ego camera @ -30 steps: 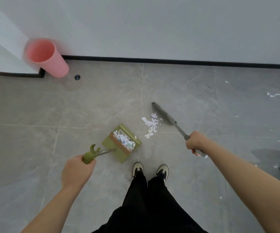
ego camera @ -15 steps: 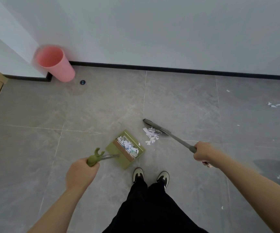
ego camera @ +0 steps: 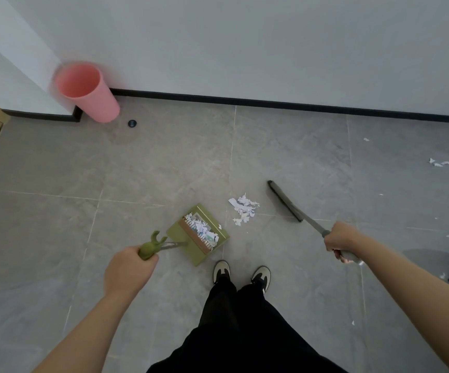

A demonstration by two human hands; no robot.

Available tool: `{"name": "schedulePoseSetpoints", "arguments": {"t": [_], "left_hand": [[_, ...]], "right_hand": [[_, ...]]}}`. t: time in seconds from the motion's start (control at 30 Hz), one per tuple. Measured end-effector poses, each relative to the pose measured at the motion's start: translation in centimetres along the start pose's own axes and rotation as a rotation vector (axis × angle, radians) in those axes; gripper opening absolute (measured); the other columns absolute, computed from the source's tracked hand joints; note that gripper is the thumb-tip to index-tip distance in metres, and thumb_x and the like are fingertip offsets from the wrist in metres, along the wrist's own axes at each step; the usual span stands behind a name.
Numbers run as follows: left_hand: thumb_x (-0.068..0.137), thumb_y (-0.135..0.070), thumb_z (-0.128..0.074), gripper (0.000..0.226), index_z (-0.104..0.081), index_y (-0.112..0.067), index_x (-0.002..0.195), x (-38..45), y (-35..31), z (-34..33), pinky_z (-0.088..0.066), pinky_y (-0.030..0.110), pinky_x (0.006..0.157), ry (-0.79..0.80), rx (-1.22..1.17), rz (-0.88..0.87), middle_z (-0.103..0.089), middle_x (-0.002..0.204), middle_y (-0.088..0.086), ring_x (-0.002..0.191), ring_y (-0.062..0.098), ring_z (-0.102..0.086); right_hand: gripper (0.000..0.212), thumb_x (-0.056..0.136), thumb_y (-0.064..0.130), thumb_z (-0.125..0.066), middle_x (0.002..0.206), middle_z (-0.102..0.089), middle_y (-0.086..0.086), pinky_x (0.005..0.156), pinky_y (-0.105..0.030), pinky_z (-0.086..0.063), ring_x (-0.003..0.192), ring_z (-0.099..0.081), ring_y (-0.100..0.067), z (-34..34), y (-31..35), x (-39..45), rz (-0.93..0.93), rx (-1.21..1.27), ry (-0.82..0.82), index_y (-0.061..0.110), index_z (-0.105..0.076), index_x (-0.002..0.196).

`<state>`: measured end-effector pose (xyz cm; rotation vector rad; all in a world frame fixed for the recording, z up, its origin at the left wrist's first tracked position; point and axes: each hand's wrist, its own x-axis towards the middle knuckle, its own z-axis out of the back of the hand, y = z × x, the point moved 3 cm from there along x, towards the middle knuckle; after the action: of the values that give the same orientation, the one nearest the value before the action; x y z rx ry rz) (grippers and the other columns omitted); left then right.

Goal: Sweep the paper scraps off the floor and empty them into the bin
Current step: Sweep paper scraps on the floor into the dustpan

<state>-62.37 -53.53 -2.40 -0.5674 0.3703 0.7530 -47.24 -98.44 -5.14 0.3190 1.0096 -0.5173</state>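
Grey tiled floor (ego camera: 164, 162) by the white wall, pink bin (ego camera: 87, 91) standing in the corner, well apart from the action. Green dustpan (ego camera: 200, 234) sits on the floor holding scraps, left hand (ego camera: 129, 270) wrapped tight round its handle, as before. Broom (ego camera: 285, 201), gripped in the right hand (ego camera: 340, 239), has swung back to the right, now clear of the paper scraps (ego camera: 243, 208) between it and the pan.

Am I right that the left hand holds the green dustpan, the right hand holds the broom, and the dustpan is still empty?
Not quite. The head view shows the dustpan already holding paper scraps; it is not empty. The rest stands: the left hand holds the dustpan and the right hand holds the broom.
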Motion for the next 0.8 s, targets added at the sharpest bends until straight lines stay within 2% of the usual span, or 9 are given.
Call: {"name": "schedulePoseSetpoints", "arguments": {"t": [0.17,0.27,0.33,0.4,0.57,0.73,0.8], "left_hand": [[0.081,-0.029,-0.067,0.027,-0.06,-0.016,0.058,0.5,-0.2,-0.4,-0.04,0.029,0.053,0.01,0.045,0.014,-0.059,0.054,0.005,0.059,0.032,-0.06],[0.082,-0.03,-0.065,0.026,-0.061,-0.016,0.061,0.9,-0.7,-0.5,-0.043,0.029,0.054,0.034,0.066,0.012,-0.06,0.056,0.005,0.059,0.029,-0.06],[0.083,-0.031,-0.065,0.025,-0.062,-0.016,0.063,1.1,-0.9,-0.6,-0.043,0.029,0.055,0.036,0.076,0.017,-0.06,0.057,0.004,0.06,0.028,-0.06],[0.083,-0.031,-0.065,0.025,-0.063,-0.016,0.064,1.3,-1.0,-0.7,-0.043,0.029,0.055,0.032,0.079,0.021,-0.061,0.058,0.005,0.061,0.029,-0.061],[0.084,-0.027,-0.063,0.025,-0.06,-0.015,0.062,1.9,-1.9,-1.6,-0.039,0.028,0.052,0.073,0.065,0.039,-0.06,0.058,0.007,0.061,0.031,-0.06],[0.085,-0.03,-0.061,0.026,-0.058,-0.015,0.064,2.2,-3.7,-2.9,-0.047,0.033,0.058,0.098,0.061,0.014,-0.065,0.067,0.012,0.069,0.035,-0.064],[0.086,-0.03,-0.06,0.028,-0.057,-0.014,0.063,2.1,-4.5,-3.5,-0.045,0.032,0.056,0.098,0.047,-0.007,-0.064,0.065,0.011,0.067,0.034,-0.063]], "right_hand": [[0.004,0.082,-0.008,-0.054,0.054,-0.055,-0.017,0.055,-0.034,-0.044,0.052,-0.053,-0.027,-0.7,0.1,0.6,-0.026,0.032,0.04,-0.012,-0.053,0.081],[0.011,0.084,-0.011,-0.052,0.06,-0.053,-0.017,0.05,-0.031,-0.044,0.046,-0.05,-0.023,-1.4,0.6,0.5,-0.041,0.09,0.097,-0.014,-0.051,0.095],[0.01,0.084,-0.013,-0.051,0.061,-0.052,-0.016,0.045,-0.028,-0.043,0.042,-0.048,-0.021,-2.0,1.2,0.0,-0.037,0.107,0.126,-0.012,-0.05,0.094],[0.008,0.084,-0.013,-0.051,0.059,-0.053,-0.016,0.046,-0.029,-0.044,0.043,-0.049,-0.022,-2.9,1.7,-0.6,-0.016,0.082,0.152,-0.01,-0.048,0.091],[0.021,0.082,-0.01,-0.049,0.054,-0.054,-0.017,0.049,-0.033,-0.046,0.045,-0.052,-0.024,-5.8,2.5,-1.9,0.046,-0.023,0.201,-0.009,-0.046,0.102],[0.028,0.076,-0.008,-0.051,0.06,-0.058,-0.019,0.048,-0.032,-0.048,0.049,-0.056,-0.026,-8.0,3.6,-4.2,0.125,-0.151,0.301,-0.01,-0.054,0.103],[0.03,0.073,-0.008,-0.051,0.057,-0.057,-0.018,0.046,-0.03,-0.047,0.045,-0.054,-0.025,-8.5,4.1,-5.4,0.154,-0.186,0.352,-0.011,-0.056,0.102]]}}
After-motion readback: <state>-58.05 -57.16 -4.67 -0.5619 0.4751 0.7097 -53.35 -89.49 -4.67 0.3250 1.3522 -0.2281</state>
